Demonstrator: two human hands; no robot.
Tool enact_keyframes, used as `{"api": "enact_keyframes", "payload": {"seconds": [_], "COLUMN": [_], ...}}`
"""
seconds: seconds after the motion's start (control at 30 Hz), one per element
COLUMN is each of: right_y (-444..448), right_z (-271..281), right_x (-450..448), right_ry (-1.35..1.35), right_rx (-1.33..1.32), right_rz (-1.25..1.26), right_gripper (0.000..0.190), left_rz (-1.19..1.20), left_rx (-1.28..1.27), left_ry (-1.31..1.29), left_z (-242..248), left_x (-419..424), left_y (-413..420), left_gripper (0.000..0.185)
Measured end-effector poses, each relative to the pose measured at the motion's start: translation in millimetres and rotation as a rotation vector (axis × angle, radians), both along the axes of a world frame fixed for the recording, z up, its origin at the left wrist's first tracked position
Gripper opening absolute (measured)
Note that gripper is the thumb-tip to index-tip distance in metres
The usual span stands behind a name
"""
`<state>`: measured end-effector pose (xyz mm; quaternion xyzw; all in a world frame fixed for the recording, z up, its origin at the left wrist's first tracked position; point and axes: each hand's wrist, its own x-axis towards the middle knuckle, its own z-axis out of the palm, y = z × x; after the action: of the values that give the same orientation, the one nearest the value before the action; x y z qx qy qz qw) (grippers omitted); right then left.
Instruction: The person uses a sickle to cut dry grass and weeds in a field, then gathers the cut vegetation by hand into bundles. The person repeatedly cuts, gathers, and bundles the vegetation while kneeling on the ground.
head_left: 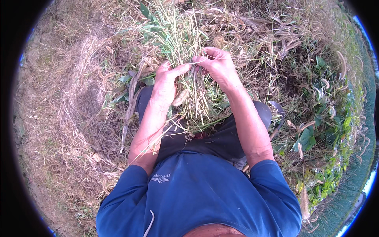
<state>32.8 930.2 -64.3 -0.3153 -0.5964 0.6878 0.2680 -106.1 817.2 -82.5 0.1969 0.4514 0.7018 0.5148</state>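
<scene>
A bundle of cut grass stalks [182, 38] rises between my knees, green at the top with pale stem ends fanning out below. My left hand [165, 81] grips it from the left, its thumb laid across the stalks. On the other side, the thumb and fingers of my right hand [217, 65] pinch a thin grass strand that crosses the bundle's front. My two thumbs nearly meet there. Whether the strand passes fully around behind the stalks is hidden. One fuzzy foxtail seed head [180, 97] hangs beside my left wrist.
A sickle lies by my right knee, its curved blade [276, 107] pointing up past the knee and its handle [275, 133] partly hidden. Long dry leaves [130, 103] stick up left of my leg. Dry cut grass [74, 118] covers the ground; leafy vines [308, 139] grow at right.
</scene>
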Motion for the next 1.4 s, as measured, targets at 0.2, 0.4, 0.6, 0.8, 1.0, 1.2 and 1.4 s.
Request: {"api": "enact_keyframes", "payload": {"seconds": [0.2, 0.4, 0.6, 0.8, 1.0, 1.2, 1.4], "right_y": [1.4, 0.2, 1.7, 0.7, -5.5, -8.5, -8.8], "right_z": [1.0, 2.4, 4.7, 5.1, 4.0, 3.2, -6.9], "right_x": [1.1, -0.2, 1.9, 2.7, -2.9, -4.2, -8.9], "right_ry": [0.046, 0.02, 0.044, 0.082, 0.127, -0.064, -0.123], "right_rx": [-0.081, -0.064, -0.087, -0.095, -0.096, 0.068, 0.167], "right_rz": [0.054, 0.046, -0.044, -0.091, -0.104, -0.048, -0.044], "right_gripper": [0.009, 0.006, 0.007, 0.007, 0.014, 0.033, 0.021], "left_rz": [-0.023, 0.056, 0.117, 0.113, 0.068, 0.093, 0.077], "left_rx": [-0.037, -0.159, -0.001, 0.022, -0.077, -0.106, -0.049], "left_ry": [-0.063, -0.02, -0.185, -0.003, -0.112, -0.025, -0.01], "left_z": [9.6, 5.7, -2.3, -13.6, -12.8, -8.0, -8.9], "left_x": [2.6, 2.4, 1.0, -12.1, -13.9, -7.2, -0.6], "left_y": [-3.4, -3.0, 2.5, 2.9, -0.5, -2.1, -2.0], "left_gripper": [0.034, 0.024, 0.025, 0.026, 0.025, 0.026, 0.036]}}
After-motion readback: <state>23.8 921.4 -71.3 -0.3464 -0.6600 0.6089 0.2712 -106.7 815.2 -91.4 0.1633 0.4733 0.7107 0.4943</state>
